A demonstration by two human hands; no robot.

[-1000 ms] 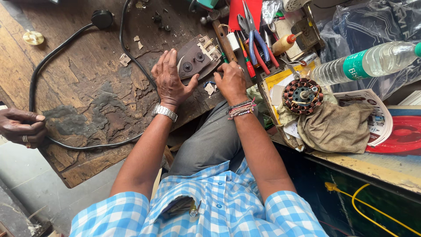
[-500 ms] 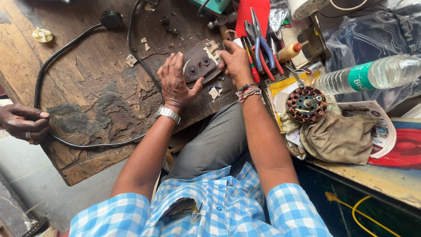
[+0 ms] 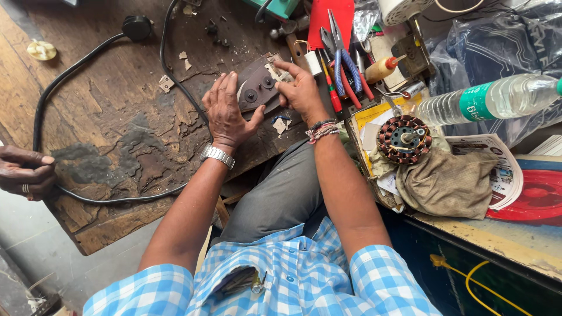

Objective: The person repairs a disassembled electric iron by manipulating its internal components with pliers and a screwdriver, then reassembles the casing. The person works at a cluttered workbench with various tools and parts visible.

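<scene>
Plate (image 3: 256, 88): our left hand (image 3: 225, 114) partly hides it, fingers spread flat; right hand (image 3: 301, 90) pinches its top edge.

My left hand (image 3: 225, 111) covers left part of dark plate (image 3: 257, 88); what my right hand (image 3: 301, 90) fingertips pinch too small to tell. Other person's hand (image 3: 23, 172) cut off at left edge. Bottle (image 3: 492, 99) cut off at right edge.
</scene>
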